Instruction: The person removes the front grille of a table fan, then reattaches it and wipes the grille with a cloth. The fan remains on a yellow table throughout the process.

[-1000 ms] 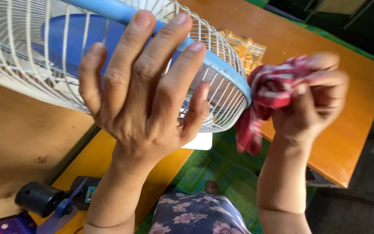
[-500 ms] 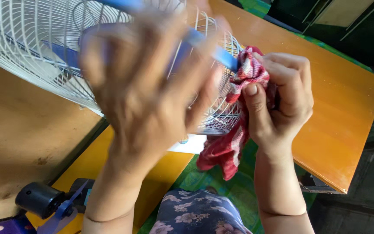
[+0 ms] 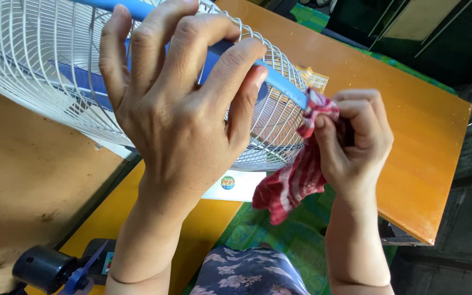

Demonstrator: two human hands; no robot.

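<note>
Two hands are at work, and we begin with what is nearest to us. At the bottom edge we see flowered cloth [image 3: 252, 273] on our lap, and at the lower left a dark motor part [image 3: 42, 267] lies on the counter [image 3: 422, 142]. Our left hand [image 3: 176, 109] is spread over the white wire fan guard [image 3: 28, 65], its fingers [image 3: 230, 65] apart and curled on the wires and on the blue rim [image 3: 279, 84], so the guard is held tilted above the counter. Our right hand [image 3: 356, 142] has its fingers closed tightly on a red and white striped rag [image 3: 296, 175], and the top of the rag is pressed on the blue rim. We judge that the step in hand is wiping the rim. The next move probably needs the left hand to turn the guard a little, so that the rag meets an unwiped part. Further away, a small yellow packet [image 3: 312, 79] lies behind the guard.
</note>
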